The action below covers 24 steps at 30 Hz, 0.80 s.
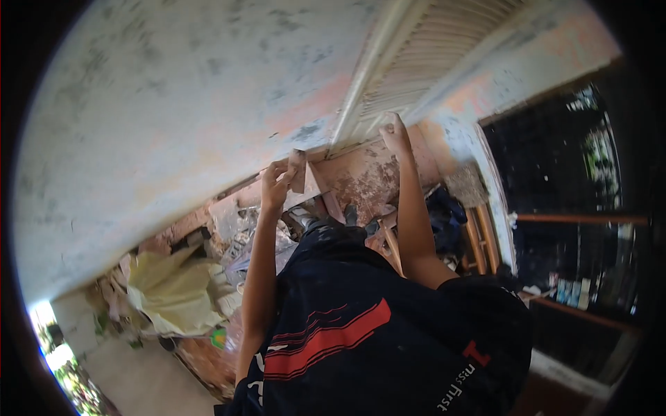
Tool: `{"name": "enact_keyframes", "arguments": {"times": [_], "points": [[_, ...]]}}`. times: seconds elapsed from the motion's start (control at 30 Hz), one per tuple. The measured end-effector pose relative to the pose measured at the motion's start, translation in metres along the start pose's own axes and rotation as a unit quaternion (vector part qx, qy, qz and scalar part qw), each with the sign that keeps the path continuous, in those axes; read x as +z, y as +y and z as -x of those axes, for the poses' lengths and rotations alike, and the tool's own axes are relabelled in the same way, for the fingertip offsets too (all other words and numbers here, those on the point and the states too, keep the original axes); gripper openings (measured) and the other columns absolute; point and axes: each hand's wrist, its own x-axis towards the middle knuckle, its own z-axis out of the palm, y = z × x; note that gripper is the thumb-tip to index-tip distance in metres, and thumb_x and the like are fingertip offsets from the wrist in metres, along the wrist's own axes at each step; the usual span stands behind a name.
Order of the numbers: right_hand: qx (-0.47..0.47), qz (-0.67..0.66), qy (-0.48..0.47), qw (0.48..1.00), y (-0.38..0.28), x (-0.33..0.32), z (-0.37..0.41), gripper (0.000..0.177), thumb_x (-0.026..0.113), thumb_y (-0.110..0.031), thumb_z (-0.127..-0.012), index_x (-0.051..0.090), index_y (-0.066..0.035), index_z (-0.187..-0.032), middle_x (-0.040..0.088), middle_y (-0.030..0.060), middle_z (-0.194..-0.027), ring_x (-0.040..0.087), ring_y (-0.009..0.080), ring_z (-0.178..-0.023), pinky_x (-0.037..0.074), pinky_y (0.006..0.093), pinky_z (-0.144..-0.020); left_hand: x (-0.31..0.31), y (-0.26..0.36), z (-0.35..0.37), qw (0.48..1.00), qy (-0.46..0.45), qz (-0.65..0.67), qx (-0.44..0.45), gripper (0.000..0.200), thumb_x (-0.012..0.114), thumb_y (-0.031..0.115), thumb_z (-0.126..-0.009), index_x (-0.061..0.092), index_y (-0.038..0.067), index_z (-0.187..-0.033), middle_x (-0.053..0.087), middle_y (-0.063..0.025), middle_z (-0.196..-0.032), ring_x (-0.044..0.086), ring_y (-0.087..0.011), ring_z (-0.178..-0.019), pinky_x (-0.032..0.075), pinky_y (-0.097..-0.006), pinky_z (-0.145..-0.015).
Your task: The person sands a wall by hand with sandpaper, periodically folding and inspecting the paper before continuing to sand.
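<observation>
My left hand (275, 186) is closed on a brown, flat strip that looks like sandpaper (298, 170), its upper end worn dark. It is held up in front of the patchy white wall (187, 104). Farther right, my right hand (395, 134) is raised with its fingers curled into a fist, close to the lower end of a cream louvered panel (444, 52). Whatever may be inside that fist is hidden.
Rubble and loose sheets lie along the wall's foot, with a crumpled yellowish sheet (170, 291) at the left. Wooden pieces (479, 239) lean at the right below a dark window (555, 159). My feet stand on a stained reddish floor (361, 180).
</observation>
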Motion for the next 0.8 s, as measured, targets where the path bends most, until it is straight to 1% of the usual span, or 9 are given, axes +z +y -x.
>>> {"name": "enact_keyframes", "arguments": {"times": [0.03, 0.1, 0.2, 0.23, 0.33, 0.43, 0.57, 0.63, 0.8], "points": [[-0.109, 0.192, 0.108, 0.969, 0.058, -0.008, -0.015, 0.042, 0.062, -0.012, -0.084, 0.053, -0.001, -0.123, 0.07, 0.0156, -0.088, 0.068, 0.028, -0.083, 0.053, 0.038, -0.073, 0.003, 0.0, -0.002, 1.0, -0.011, -0.004, -0.024, 0.021, 0.065, 0.014, -0.094, 0.06, 0.004, -0.112, 0.065, -0.0072, -0.107, 0.062, -0.0139, -0.095, 0.052, -0.0289, -0.081], [-0.013, 0.315, 0.099, 0.944, 0.063, -0.032, -0.004, 0.053, 0.069, -0.026, -0.081, 0.055, -0.002, -0.126, 0.069, 0.0229, -0.107, 0.064, 0.0412, -0.105, 0.051, 0.0465, -0.088, 0.005, -0.008, -0.009, 0.999, -0.029, -0.03, -0.027, 0.022, 0.065, 0.015, -0.094, 0.06, 0.004, -0.112, 0.065, -0.0075, -0.108, 0.062, -0.0142, -0.095, 0.052, -0.0294, -0.081], [0.111, 0.172, 0.03, 0.978, 0.049, -0.054, 0.03, 0.031, 0.071, -0.028, -0.082, 0.068, 0.0, -0.095, 0.072, 0.0165, -0.09, 0.071, 0.0266, -0.087, 0.054, 0.0362, -0.076, 0.015, -0.007, -0.014, 0.998, -0.037, -0.042, -0.021, 0.022, 0.064, 0.015, -0.094, 0.059, 0.004, -0.111, 0.065, -0.0087, -0.109, 0.063, -0.0154, -0.095, 0.052, -0.0302, -0.079], [0.11, 0.072, 0.04, 0.991, 0.048, -0.05, 0.041, 0.024, 0.07, -0.025, -0.085, 0.068, -0.001, -0.089, 0.071, 0.0115, -0.076, 0.069, 0.019, -0.067, 0.053, 0.03, -0.067, 0.016, -0.008, -0.016, 0.998, -0.046, -0.046, -0.021, 0.022, 0.064, 0.016, -0.094, 0.058, 0.003, -0.112, 0.065, -0.0089, -0.11, 0.063, -0.0155, -0.095, 0.052, -0.0304, -0.079], [0.101, 0.119, 0.052, 0.986, 0.082, -0.047, 0.05, 0.018, 0.065, -0.019, -0.089, 0.068, -0.001, -0.089, 0.069, 0.0075, -0.069, 0.066, 0.0172, -0.058, 0.053, 0.0282, -0.064, 0.02, -0.008, -0.02, 0.997, -0.059, -0.05, -0.024, 0.023, 0.064, 0.016, -0.095, 0.058, 0.003, -0.112, 0.065, -0.009, -0.11, 0.062, -0.0156, -0.094, 0.051, -0.0305, -0.079], [0.051, 0.067, 0.033, 0.996, 0.128, -0.041, 0.05, 0.016, 0.063, -0.015, -0.089, 0.066, -0.001, -0.096, 0.07, 0.0072, -0.078, 0.067, 0.0161, -0.065, 0.053, 0.0301, -0.062, 0.026, -0.004, -0.019, 0.997, -0.058, -0.04, -0.029, 0.023, 0.064, 0.017, -0.095, 0.058, 0.003, -0.112, 0.065, -0.0087, -0.109, 0.062, -0.0153, -0.094, 0.051, -0.0305, -0.079], [-0.058, 0.043, 0.144, 0.987, 0.078, -0.016, 0.075, 0.018, 0.062, -0.007, -0.086, 0.066, 0.002, -0.101, 0.071, 0.0136, -0.088, 0.069, 0.0198, -0.082, 0.054, 0.0345, -0.075, 0.026, -0.004, -0.022, 0.997, -0.06, -0.053, -0.023, 0.022, 0.064, 0.016, -0.095, 0.058, 0.003, -0.112, 0.065, -0.0079, -0.108, 0.062, -0.015, -0.094, 0.051, -0.0302, -0.079], [-0.063, -0.003, 0.089, 0.994, 0.083, -0.012, 0.068, 0.025, 0.059, -0.001, -0.085, 0.063, -0.001, -0.11, 0.07, 0.0128, -0.094, 0.068, 0.0199, -0.088, 0.053, 0.034, -0.078, 0.025, -0.003, -0.024, 0.997, -0.06, -0.052, -0.023, 0.022, 0.064, 0.016, -0.095, 0.058, 0.004, -0.111, 0.065, -0.0077, -0.108, 0.062, -0.0149, -0.094, 0.051, -0.0301, -0.079], [-0.02, -0.006, 0.116, 0.993, 0.071, -0.008, 0.055, 0.017, 0.059, -0.005, -0.088, 0.066, -0.003, -0.104, 0.068, 0.0077, -0.084, 0.066, 0.0167, -0.077, 0.052, 0.0308, -0.07, 0.02, -0.004, -0.024, 0.997, -0.052, -0.045, -0.019, 0.022, 0.065, 0.016, -0.094, 0.058, 0.004, -0.11, 0.065, -0.0073, -0.107, 0.062, -0.0146, -0.094, 0.051, -0.0301, -0.079]]}}
